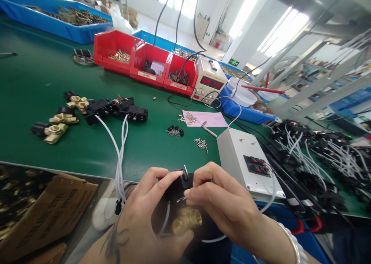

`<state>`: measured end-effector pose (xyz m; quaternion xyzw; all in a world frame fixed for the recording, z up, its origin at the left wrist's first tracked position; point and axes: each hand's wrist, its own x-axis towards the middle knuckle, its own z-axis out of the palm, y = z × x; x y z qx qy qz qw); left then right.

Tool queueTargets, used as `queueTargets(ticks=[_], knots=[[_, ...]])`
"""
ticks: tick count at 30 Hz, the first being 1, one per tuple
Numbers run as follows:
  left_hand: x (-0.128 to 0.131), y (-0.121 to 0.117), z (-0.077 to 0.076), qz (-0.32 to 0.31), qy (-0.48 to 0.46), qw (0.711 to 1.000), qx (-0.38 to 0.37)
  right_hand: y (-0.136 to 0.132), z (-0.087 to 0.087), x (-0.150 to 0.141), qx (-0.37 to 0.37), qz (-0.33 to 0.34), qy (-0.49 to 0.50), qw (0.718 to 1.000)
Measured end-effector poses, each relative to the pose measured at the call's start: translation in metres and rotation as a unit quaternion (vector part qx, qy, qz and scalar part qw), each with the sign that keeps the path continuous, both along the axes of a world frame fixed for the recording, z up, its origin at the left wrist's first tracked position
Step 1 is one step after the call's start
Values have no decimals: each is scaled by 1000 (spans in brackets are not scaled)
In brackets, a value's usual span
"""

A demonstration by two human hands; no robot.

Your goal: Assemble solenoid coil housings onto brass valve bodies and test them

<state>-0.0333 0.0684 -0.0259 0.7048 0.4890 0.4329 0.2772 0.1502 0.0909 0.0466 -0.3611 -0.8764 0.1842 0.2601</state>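
Both hands hold one black actuator with a brass valve body [187, 219] just below the table's front edge. My left hand [145, 214] wraps around it from the left, thumb under the brass part. My right hand [223, 202] pinches the top of the black housing, where small pins and a red wire stick up. A white cable runs from the piece. On the green table [43, 86] lie more brass valves [59, 119] and black actuators [116, 109] with white cables at the left.
Small screws [201, 143] and black bits [174, 131] lie mid-table beside a pink paper [211, 119]. A white switch box [246, 163] is at the right, a power supply [210, 84] and red bins [145, 59] behind. Cabled actuators [319, 159] pile far right. A cardboard box [43, 214] sits lower left.
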Motion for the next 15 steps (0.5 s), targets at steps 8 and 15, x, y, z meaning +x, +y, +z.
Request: queueTargets(ticks=[8,15], knots=[[-12,9,-23,-57,38,997,16,8,-33,-4,-33,-17,84,996],[-2,26,-27,-67,3,998,-13,4,-9,16,5,-95,97,991]])
